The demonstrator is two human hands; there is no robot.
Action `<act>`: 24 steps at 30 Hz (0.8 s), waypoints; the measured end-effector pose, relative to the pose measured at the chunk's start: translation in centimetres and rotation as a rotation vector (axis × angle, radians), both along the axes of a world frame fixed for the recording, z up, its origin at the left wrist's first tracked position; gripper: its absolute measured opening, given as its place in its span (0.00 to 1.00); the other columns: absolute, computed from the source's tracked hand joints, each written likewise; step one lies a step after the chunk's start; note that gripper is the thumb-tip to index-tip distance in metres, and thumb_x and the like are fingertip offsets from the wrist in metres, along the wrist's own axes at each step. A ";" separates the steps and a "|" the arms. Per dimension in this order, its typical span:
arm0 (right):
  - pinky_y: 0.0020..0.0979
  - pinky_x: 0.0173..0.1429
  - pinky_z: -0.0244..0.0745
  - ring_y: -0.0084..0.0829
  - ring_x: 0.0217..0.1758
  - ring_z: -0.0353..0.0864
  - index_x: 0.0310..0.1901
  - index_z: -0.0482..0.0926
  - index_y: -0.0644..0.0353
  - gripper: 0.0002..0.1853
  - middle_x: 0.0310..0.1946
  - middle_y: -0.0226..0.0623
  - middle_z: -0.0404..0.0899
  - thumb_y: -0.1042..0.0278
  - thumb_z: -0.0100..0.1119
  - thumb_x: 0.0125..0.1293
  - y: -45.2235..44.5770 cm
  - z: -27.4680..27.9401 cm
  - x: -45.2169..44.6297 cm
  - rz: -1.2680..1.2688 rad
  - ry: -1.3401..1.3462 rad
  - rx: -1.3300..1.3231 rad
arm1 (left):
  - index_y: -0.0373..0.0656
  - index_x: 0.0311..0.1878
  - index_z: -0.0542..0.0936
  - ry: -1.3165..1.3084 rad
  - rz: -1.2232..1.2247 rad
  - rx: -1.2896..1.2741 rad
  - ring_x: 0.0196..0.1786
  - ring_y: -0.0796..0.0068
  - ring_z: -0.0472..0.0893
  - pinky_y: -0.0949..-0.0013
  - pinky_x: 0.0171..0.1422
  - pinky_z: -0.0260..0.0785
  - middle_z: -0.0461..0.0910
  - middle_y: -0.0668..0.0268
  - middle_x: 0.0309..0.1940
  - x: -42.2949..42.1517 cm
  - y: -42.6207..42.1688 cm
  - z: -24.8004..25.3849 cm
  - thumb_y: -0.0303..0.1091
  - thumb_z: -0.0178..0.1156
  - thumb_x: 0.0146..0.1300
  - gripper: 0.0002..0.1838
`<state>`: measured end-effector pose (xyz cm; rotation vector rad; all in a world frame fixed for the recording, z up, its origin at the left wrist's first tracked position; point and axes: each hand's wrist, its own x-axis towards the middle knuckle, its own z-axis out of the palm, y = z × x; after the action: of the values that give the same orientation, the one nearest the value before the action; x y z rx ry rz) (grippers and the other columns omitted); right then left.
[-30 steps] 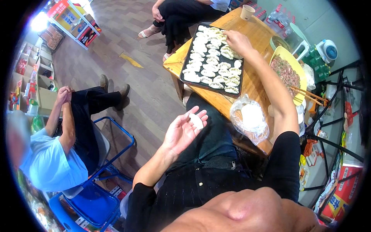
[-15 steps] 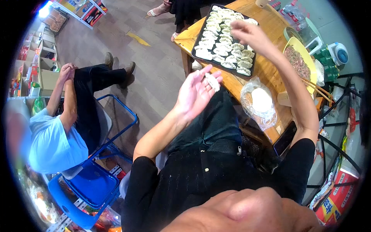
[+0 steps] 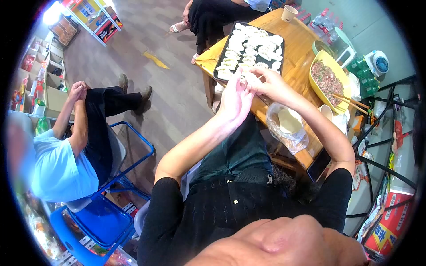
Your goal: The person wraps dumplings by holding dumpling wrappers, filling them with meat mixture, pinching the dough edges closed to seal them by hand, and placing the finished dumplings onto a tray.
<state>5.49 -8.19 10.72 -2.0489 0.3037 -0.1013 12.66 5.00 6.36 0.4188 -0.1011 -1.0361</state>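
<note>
My left hand (image 3: 233, 103) is raised at the table's near edge, its fingers closed round a small white dumpling (image 3: 243, 80). My right hand (image 3: 271, 85) pinches the same dumpling from the other side; the fingers hide most of it. Just beyond both hands lies a black tray (image 3: 282, 55) with rows of white dumplings (image 3: 250, 42) on it. Closer to me, a pale stack of round wrappers (image 3: 290, 121) sits in a clear plastic bag (image 3: 296, 142). A yellow bowl (image 3: 345, 77) of minced filling (image 3: 326, 80) stands to the right, with chopsticks (image 3: 353, 102) resting across its rim.
On the wooden table (image 3: 298, 40) are a paper cup (image 3: 289, 13) at the far end and a phone (image 3: 318, 167) at the near corner. A small fan (image 3: 378, 62) stands behind green bottles. One person (image 3: 66, 166) sits at left near a blue chair (image 3: 104, 217); another sits beyond the table.
My right hand has come back from over the tray to my left hand. The dumpling, lying in my open left palm before, is now gripped between both hands. The view has shifted slightly.
</note>
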 end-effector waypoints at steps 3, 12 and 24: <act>0.25 0.44 0.76 0.21 0.40 0.80 0.47 0.78 0.61 0.15 0.38 0.32 0.81 0.63 0.65 0.63 -1.6 -0.4 0.2 -0.058 0.083 0.218 | 0.45 0.76 0.47 -0.043 -0.010 -0.041 0.65 0.64 0.69 0.62 0.70 0.61 0.66 0.55 0.64 -0.2 -0.6 0.6 0.48 0.47 0.73 0.36; 0.20 0.43 0.75 0.15 0.35 0.77 0.44 0.77 0.58 0.12 0.39 0.29 0.80 0.61 0.64 0.65 -7.1 0.1 1.3 -0.185 0.167 0.553 | 0.45 0.78 0.46 -0.147 -0.119 0.118 0.69 0.66 0.65 0.61 0.74 0.56 0.60 0.56 0.70 -3.0 2.1 0.3 0.49 0.47 0.73 0.37; 0.32 0.49 0.76 0.33 0.44 0.80 0.54 0.74 0.60 0.20 0.39 0.38 0.78 0.69 0.60 0.58 -15.3 -5.3 6.1 0.031 0.144 -0.566 | 0.40 0.72 0.61 -0.061 -0.280 0.187 0.69 0.62 0.65 0.56 0.74 0.57 0.65 0.54 0.68 -4.8 4.7 -3.4 0.46 0.49 0.72 0.30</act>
<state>11.58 -23.51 5.46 -2.6290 0.3608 -0.0203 7.90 9.71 2.93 0.6191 -0.1200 -1.3145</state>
